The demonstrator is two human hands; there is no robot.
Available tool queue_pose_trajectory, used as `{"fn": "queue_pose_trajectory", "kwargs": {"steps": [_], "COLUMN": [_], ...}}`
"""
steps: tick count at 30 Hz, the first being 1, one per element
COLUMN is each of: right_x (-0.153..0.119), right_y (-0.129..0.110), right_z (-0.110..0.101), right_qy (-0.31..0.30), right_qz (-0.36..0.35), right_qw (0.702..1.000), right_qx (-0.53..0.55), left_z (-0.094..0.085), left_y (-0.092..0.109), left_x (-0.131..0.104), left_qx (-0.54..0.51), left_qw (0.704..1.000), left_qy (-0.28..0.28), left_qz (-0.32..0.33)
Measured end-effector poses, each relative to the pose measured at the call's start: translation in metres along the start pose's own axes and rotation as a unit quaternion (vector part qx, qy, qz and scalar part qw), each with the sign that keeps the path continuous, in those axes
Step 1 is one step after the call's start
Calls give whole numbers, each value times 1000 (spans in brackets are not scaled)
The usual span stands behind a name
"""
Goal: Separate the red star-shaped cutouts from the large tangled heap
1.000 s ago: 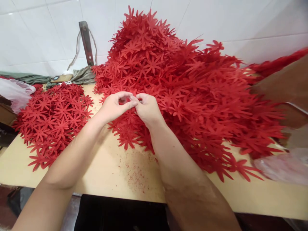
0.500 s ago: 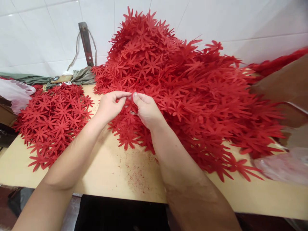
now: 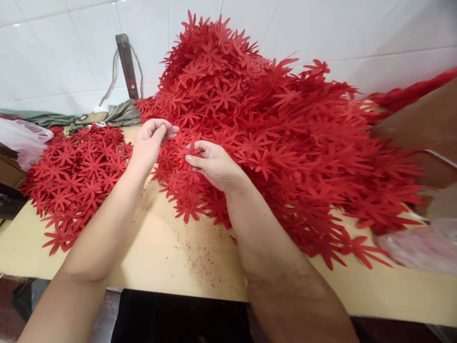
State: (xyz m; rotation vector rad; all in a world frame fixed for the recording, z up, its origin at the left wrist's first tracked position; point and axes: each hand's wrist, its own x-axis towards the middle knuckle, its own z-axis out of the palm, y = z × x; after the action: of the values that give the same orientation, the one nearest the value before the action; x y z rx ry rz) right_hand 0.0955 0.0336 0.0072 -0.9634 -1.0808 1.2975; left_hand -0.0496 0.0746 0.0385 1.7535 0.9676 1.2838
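Tabletop [image 3: 160,259], pale, running left to right beneath everything. On top, large red heap [image 3: 285,128] of petalled cutouts, peaked at the back, long axis sloping down toward the front right. To the left, smaller red heap [image 3: 82,176], longer front to back. At far right, brown sheet [image 3: 421,124], close beside the large heap, with clear plastic [image 3: 421,247] just in front. At far left, white plastic bag [image 3: 21,138]. Behind the smaller heap, grey-green cloth [image 3: 124,113], with metal bar [image 3: 126,66] upright near it, top tilted leftward.

Over the near left part of the large heap, right hand [image 3: 217,166], thumb and forefinger clamped on red petalled cutout [image 3: 193,144]. Petals radiating, without one clear long axis; one narrow petal pointing up, away from the body. Outline hard to trace against matching cutouts behind and below. Left hand [image 3: 150,138] apart, to the left, fingertips together; impossible to tell whether around anything. Smallest, red crumbs [image 3: 202,259] scattered near the front edge.
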Motion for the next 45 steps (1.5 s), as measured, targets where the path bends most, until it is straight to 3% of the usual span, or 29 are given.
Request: {"fn": "queue_pose_trajectory", "kwargs": {"steps": [4,6,9,17,22,28,32,37,40,45], "right_x": [1,1,1,-2,-3,-2,-1,-1,-3,-3], "right_y": [1,1,1,-2,-4,-4,-2,-3,-5,-2], "right_z": [-2,-2,-3,-3,-1,0,-1,0,2,4], "right_qy": [-5,3,12,-31,-72,-27,-9,-17,-17,-47], "right_qz": [13,20,27,28,22,23,27,26,32,25], "right_qw": [1000,1000,999,998,997,999,1000,1000,999,999], "right_qx": [8,11,21,40,26,5,0,-5,21,9], "left_z": [-3,2,8,10,5,-5,-7,-2,2,-1], "left_y": [7,7,3,-1,-6,-4,-5,-8,-9,-12], "left_x": [-5,-8,-11,-11,-6,-3,-4,-6,-6,5], "left_qx": [42,102,172,202,220,182,220,262,259,104], "left_qw": [992,982,972,969,969,962,945,936,949,989], "left_qy": [-120,-154,-139,-124,-83,-146,-168,-147,-88,32], "left_qz": [23,50,81,72,71,140,172,184,156,99]}}
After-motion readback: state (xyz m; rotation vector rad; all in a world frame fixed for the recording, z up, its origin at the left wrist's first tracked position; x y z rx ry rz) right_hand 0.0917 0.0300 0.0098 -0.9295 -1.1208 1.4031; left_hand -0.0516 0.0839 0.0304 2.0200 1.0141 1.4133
